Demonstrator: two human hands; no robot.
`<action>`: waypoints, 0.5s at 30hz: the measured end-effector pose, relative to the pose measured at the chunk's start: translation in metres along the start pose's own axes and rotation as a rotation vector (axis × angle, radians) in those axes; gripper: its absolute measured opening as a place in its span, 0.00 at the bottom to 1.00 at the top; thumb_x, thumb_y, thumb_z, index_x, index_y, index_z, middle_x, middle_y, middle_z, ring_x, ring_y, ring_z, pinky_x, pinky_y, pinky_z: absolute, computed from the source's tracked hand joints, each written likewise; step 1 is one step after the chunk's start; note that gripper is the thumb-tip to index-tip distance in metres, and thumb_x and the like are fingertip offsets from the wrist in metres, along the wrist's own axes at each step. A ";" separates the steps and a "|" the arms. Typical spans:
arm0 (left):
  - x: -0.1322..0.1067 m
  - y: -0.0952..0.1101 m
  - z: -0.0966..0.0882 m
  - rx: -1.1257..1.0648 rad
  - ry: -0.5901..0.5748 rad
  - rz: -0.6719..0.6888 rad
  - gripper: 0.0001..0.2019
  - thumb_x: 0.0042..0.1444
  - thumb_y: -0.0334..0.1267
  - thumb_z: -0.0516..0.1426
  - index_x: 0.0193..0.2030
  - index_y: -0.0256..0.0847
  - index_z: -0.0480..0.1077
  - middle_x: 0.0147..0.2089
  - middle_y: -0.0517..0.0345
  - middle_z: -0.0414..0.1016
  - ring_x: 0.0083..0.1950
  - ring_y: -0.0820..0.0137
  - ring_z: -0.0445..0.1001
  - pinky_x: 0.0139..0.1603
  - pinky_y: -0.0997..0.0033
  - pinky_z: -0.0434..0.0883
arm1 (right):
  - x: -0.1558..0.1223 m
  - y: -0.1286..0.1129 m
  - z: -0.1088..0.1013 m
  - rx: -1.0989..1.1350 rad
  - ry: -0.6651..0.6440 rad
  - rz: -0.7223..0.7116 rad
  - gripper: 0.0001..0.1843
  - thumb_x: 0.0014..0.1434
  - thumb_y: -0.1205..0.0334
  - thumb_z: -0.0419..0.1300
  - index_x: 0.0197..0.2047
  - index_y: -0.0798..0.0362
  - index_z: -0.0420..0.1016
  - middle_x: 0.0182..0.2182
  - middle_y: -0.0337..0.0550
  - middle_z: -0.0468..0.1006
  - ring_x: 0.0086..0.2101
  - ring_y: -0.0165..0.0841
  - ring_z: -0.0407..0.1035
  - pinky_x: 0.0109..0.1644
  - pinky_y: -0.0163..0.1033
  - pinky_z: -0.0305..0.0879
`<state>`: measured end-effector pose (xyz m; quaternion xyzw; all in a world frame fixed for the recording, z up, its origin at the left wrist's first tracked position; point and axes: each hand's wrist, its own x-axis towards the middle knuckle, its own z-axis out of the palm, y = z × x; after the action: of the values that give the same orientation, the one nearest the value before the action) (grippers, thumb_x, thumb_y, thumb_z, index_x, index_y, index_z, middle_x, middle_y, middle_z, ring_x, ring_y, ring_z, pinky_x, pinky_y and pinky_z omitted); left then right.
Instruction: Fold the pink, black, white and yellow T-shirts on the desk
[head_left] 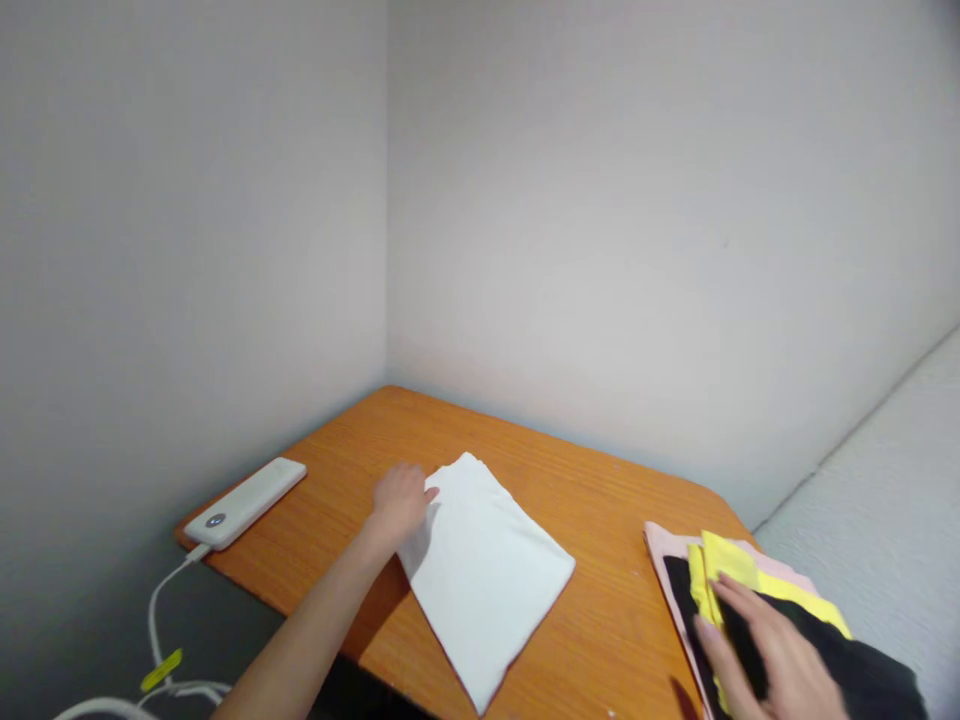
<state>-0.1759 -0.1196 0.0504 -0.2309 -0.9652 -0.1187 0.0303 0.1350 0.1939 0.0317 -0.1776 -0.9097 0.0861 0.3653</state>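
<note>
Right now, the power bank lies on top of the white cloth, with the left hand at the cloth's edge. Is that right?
No: the head view shows the power bank lying on the table, apart from the white cloth. The left hand is at the cloth's edge, as you said.

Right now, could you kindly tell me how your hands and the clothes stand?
Left hand at edge of folded white cloth. Right hand on stacked pink, yellow and black clothes. White power bank off to the left.

**Bedroom in a home**
We see folded clothes point(727, 560) on a wooden table point(592, 520), just beside a bed point(877, 560).
</note>
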 end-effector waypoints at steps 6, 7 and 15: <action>-0.023 -0.010 0.007 0.002 0.010 0.022 0.09 0.57 0.37 0.54 0.37 0.38 0.75 0.42 0.39 0.77 0.47 0.51 0.74 0.48 0.55 0.68 | 0.003 -0.101 0.027 0.141 -0.174 -0.184 0.16 0.65 0.52 0.52 0.53 0.46 0.69 0.57 0.48 0.69 0.58 0.45 0.62 0.60 0.57 0.60; -0.026 -0.005 0.000 -0.006 0.042 0.043 0.10 0.58 0.36 0.52 0.39 0.38 0.74 0.43 0.39 0.76 0.49 0.50 0.73 0.50 0.53 0.67 | 0.005 -0.108 0.025 0.152 -0.170 -0.194 0.15 0.66 0.53 0.52 0.53 0.46 0.69 0.57 0.48 0.69 0.58 0.44 0.62 0.61 0.57 0.60; -0.112 0.080 -0.042 -0.429 -0.049 0.937 0.10 0.65 0.41 0.51 0.50 0.46 0.69 0.48 0.51 0.76 0.50 0.61 0.73 0.54 0.64 0.66 | 0.038 -0.126 -0.038 0.177 0.057 -0.199 0.15 0.65 0.51 0.53 0.51 0.47 0.71 0.54 0.46 0.73 0.57 0.42 0.64 0.64 0.54 0.56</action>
<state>-0.0396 -0.1095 0.0953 -0.6421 -0.7128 -0.2821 0.0098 0.1035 0.0936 0.1189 -0.0561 -0.9009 0.1245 0.4121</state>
